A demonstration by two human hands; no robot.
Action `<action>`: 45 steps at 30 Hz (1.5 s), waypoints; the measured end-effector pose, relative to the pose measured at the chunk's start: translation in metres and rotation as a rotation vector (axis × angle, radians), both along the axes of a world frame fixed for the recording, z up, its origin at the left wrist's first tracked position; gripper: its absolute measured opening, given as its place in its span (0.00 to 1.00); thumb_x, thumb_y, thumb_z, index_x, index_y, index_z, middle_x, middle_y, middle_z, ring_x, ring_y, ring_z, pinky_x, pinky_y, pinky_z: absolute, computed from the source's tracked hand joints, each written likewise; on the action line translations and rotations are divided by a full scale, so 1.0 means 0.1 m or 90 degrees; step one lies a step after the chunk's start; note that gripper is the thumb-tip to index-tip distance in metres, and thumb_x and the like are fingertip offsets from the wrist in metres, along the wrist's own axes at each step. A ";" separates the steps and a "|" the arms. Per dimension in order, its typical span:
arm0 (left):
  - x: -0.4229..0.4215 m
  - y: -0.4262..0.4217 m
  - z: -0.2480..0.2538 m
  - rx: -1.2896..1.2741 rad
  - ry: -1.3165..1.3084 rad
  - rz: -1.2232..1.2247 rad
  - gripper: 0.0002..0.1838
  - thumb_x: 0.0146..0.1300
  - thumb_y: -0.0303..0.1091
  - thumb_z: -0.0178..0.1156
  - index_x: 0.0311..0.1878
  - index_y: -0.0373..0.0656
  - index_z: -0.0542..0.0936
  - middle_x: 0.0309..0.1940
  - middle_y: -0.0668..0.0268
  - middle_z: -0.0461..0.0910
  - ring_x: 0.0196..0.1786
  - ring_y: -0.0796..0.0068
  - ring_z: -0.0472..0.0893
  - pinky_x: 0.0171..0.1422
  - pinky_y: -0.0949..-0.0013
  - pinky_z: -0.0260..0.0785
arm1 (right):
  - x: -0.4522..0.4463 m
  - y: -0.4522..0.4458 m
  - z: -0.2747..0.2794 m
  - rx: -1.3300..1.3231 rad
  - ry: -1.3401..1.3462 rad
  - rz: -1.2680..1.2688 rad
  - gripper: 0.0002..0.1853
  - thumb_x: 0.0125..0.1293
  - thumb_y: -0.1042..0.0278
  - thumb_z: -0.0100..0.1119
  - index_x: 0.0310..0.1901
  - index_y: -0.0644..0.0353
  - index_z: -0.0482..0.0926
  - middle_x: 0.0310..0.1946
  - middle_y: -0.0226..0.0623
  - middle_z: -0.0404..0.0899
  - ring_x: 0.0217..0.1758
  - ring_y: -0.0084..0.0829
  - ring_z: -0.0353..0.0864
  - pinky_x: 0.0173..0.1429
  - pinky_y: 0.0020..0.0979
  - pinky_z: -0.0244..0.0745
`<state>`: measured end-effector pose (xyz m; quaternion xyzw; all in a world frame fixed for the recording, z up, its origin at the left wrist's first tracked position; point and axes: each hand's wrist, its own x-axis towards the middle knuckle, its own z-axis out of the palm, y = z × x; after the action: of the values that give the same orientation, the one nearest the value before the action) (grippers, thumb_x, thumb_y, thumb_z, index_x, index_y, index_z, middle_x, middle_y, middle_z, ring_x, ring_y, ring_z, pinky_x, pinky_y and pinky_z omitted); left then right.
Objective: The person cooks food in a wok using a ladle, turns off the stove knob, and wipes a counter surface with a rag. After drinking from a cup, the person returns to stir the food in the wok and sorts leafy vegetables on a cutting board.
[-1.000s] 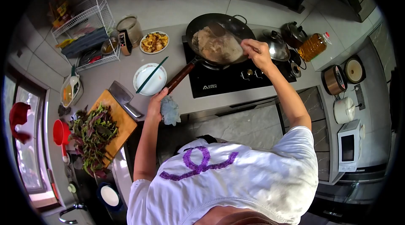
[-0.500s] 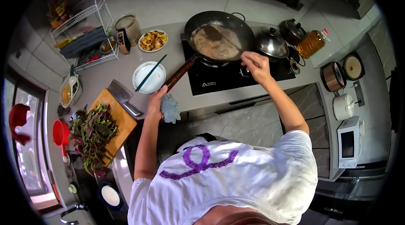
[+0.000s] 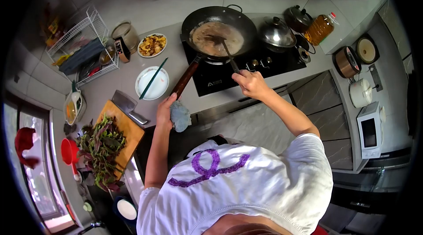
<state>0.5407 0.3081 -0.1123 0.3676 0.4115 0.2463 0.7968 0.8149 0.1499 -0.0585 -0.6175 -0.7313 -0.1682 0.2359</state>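
Observation:
My left hand [image 3: 165, 110] is closed around the end of the wok's brown wooden handle [image 3: 187, 76], with a grey-blue cloth [image 3: 179, 117] bunched beside the palm. The black wok [image 3: 250, 32] sits on the gas stove [image 3: 220, 81], holding a pale brown, bubbling liquid [image 3: 235, 39]. In my right hand [image 3: 252, 84] is the grip of a spatula [image 3: 228, 51], its blade partly sunk in the liquid. Left of the handle, a white bowl [image 3: 145, 76] carries green chopsticks [image 3: 153, 79] across its rim.
A plate of cooked food [image 3: 152, 45] stands behind the bowl. Leafy greens [image 3: 103, 147] and a cleaver [image 3: 125, 105] lie on or by the cutting board [image 3: 132, 136]. Right of the wok are a lidded pan [image 3: 276, 36], a dark pot [image 3: 298, 18] and an oil bottle [image 3: 320, 30].
My right hand has moved left and down toward me, drawing the spatula; its blade now dips into the liquid instead of showing broad above it. My left hand keeps its hold on the handle.

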 end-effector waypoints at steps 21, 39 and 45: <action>-0.28 -0.22 -0.06 0.016 0.039 -0.058 0.15 0.55 0.42 0.58 0.39 0.40 0.76 0.31 0.65 0.75 0.34 0.72 0.75 0.39 0.69 0.69 | -0.18 -0.01 -0.44 0.046 0.283 -0.124 0.24 0.48 0.76 0.52 0.51 0.50 0.71 0.34 0.40 0.77 0.31 0.40 0.77 0.29 0.35 0.74; -0.34 -0.57 -0.11 -0.122 0.374 -0.201 0.11 0.56 0.41 0.57 0.36 0.44 0.77 0.31 0.62 0.78 0.33 0.66 0.78 0.40 0.65 0.71 | 1.58 0.02 -1.49 -0.141 0.448 -0.348 0.28 0.52 0.72 0.54 0.58 0.54 0.65 0.50 0.35 0.67 0.54 0.37 0.66 0.57 0.36 0.65; -0.02 -0.77 0.10 -0.103 0.482 -0.226 0.12 0.54 0.41 0.58 0.38 0.44 0.78 0.32 0.63 0.78 0.36 0.66 0.77 0.43 0.65 0.70 | 1.58 0.05 -1.47 -0.063 0.425 -0.316 0.23 0.52 0.74 0.54 0.52 0.60 0.67 0.45 0.37 0.69 0.51 0.38 0.66 0.56 0.36 0.65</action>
<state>0.5391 0.2310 -0.1022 0.4336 0.6235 -0.0800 0.6457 0.9729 0.1549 -0.2055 -0.8062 -0.4506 0.0249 0.3825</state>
